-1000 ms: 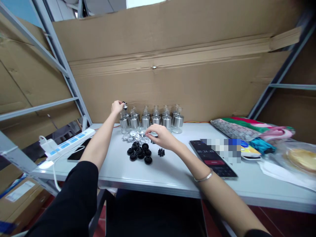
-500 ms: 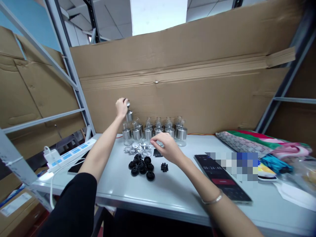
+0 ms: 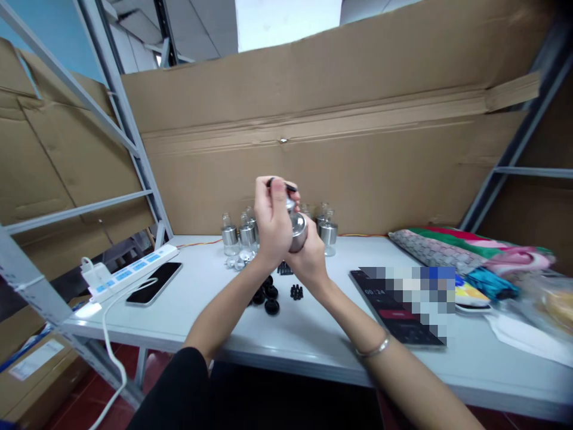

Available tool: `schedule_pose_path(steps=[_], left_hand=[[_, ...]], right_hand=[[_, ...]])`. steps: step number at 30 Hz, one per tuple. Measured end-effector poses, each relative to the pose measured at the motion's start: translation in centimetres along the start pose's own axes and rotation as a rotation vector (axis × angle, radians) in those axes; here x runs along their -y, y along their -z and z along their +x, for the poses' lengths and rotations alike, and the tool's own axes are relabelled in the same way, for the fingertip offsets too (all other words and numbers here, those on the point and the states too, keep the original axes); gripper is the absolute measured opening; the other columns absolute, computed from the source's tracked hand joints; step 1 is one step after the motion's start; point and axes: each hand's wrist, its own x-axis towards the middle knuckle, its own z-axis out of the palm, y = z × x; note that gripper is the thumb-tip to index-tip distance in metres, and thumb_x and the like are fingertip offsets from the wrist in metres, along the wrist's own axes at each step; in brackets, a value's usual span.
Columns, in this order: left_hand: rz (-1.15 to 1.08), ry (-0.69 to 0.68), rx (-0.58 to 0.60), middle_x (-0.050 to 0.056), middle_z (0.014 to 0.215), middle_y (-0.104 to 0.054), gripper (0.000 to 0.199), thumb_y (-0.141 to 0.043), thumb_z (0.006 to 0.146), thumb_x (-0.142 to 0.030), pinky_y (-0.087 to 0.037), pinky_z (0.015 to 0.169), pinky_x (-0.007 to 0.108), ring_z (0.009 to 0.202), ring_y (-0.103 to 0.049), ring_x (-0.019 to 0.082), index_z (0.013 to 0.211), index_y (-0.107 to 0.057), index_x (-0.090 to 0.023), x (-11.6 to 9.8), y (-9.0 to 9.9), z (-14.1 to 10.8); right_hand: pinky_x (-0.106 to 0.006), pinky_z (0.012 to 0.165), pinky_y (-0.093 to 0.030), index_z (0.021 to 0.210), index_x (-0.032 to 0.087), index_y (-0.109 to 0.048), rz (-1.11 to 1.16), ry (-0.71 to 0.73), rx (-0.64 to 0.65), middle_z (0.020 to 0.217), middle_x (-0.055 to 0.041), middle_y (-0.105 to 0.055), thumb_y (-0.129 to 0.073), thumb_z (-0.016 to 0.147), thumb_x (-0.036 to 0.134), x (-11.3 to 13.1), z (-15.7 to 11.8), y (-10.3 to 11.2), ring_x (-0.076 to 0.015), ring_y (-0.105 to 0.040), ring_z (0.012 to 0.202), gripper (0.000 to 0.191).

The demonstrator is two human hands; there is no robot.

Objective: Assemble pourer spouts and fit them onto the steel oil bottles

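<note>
In front of me, above the table, I hold a bottle [image 3: 298, 233] with a shiny metal sleeve, tilted. My left hand [image 3: 274, 218] is closed around its top, where a black and silver cap [image 3: 290, 189] shows between the fingers. My right hand [image 3: 312, 254] wraps the bottle's body from below and the right. Behind my hands stand several clear glass bottles [image 3: 230, 235] with metal sleeves, some of them hidden. Silver pieces [image 3: 244, 258] lie before them. Round black caps [image 3: 271, 306] and small black nozzle-like pieces [image 3: 296, 291] are nearer to me.
At the left are a white power strip [image 3: 129, 276], its cable and a phone [image 3: 156, 285]. To the right lie a large phone showing a timer [image 3: 394, 313], a patterned cloth bag [image 3: 443, 254] and plastic packaging [image 3: 532, 310]. Cardboard [image 3: 340, 149] walls off the back.
My left hand has come from the back left to the centre, bringing the bottle. My right hand, empty before, has risen to it and now grips the body.
</note>
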Motion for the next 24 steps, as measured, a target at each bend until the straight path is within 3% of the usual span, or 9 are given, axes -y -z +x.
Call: schedule_pose_path(steps=[5, 8, 11, 14, 17, 21, 24], left_hand=[[0.072, -0.025, 0.131, -0.003, 0.080, -0.058, 0.037, -0.075, 0.073, -0.043, -0.049, 0.065, 0.023, 0.065, -0.058, 0.007, 0.089, -0.048, -0.023, -0.4, -0.2, -0.6], [0.147, -0.001, 0.291, -0.003, 0.069, -0.059, 0.033, -0.076, 0.072, -0.041, -0.048, 0.061, 0.023, 0.059, -0.057, 0.008, 0.077, -0.052, -0.020, -1.2, 0.4, -0.2], [0.192, -0.014, 0.426, -0.003, 0.062, -0.058, 0.034, -0.075, 0.073, -0.044, -0.047, 0.059, 0.024, 0.058, -0.056, 0.009, 0.066, -0.053, -0.018, -2.6, 1.1, 0.0], [0.171, -0.012, 0.502, -0.003, 0.062, -0.057, 0.036, -0.075, 0.072, -0.046, -0.046, 0.058, 0.023, 0.057, -0.057, 0.009, 0.064, -0.053, -0.018, -3.7, 2.0, 0.5], [0.134, 0.072, 0.633, -0.003, 0.059, -0.055, 0.038, -0.075, 0.071, -0.048, -0.045, 0.053, 0.023, 0.052, -0.055, 0.008, 0.065, -0.054, -0.018, -4.2, 2.9, 1.2], [0.051, 0.263, 0.849, -0.005, 0.051, -0.050, 0.039, -0.076, 0.069, -0.050, -0.042, 0.046, 0.022, 0.044, -0.052, 0.008, 0.064, -0.053, -0.018, -4.0, 3.9, 1.9], [-0.023, 0.397, 1.032, -0.004, 0.049, -0.050, 0.039, -0.079, 0.064, -0.048, -0.040, 0.042, 0.021, 0.042, -0.051, 0.008, 0.063, -0.055, -0.018, -3.6, 4.3, 2.3]], right_hand=[[-0.042, 0.079, -0.054, 0.114, 0.020, -0.046, 0.057, -0.152, -0.060, 0.106, -0.0137, -0.068, -0.074, 0.062, 0.036, -0.2, 0.1, 0.4, -0.0316, -0.067, 0.094, 0.061], [-0.043, 0.081, -0.053, 0.119, 0.018, -0.045, 0.086, -0.152, -0.057, 0.107, -0.0157, -0.067, -0.076, 0.059, 0.036, -0.1, -0.2, 0.3, -0.0341, -0.064, 0.101, 0.069], [-0.041, 0.082, -0.054, 0.125, 0.018, -0.042, 0.184, -0.145, 0.034, 0.109, -0.0149, -0.067, -0.077, 0.057, 0.035, 0.4, -0.5, 0.1, -0.0330, -0.063, 0.105, 0.078], [-0.041, 0.073, -0.056, 0.117, 0.017, -0.048, 0.272, -0.183, 0.166, 0.101, -0.0113, -0.068, -0.075, 0.057, 0.033, 1.2, -0.4, 0.2, -0.0297, -0.067, 0.091, 0.067], [-0.040, 0.066, -0.056, 0.100, 0.017, -0.055, 0.320, -0.217, 0.325, 0.088, -0.0075, -0.069, -0.073, 0.056, 0.028, 1.7, 0.2, 0.9, -0.0268, -0.066, 0.079, 0.050], [-0.039, 0.068, -0.056, 0.082, 0.017, -0.059, 0.409, -0.199, 0.706, 0.081, -0.0058, -0.067, -0.072, 0.056, 0.022, 1.6, 1.2, 2.2, -0.0235, -0.065, 0.076, 0.029], [-0.039, 0.075, -0.055, 0.083, 0.017, -0.062, 0.538, -0.123, 1.026, 0.085, -0.0044, -0.068, -0.075, 0.060, 0.027, 1.2, 1.7, 2.7, -0.0219, -0.065, 0.080, 0.028]])
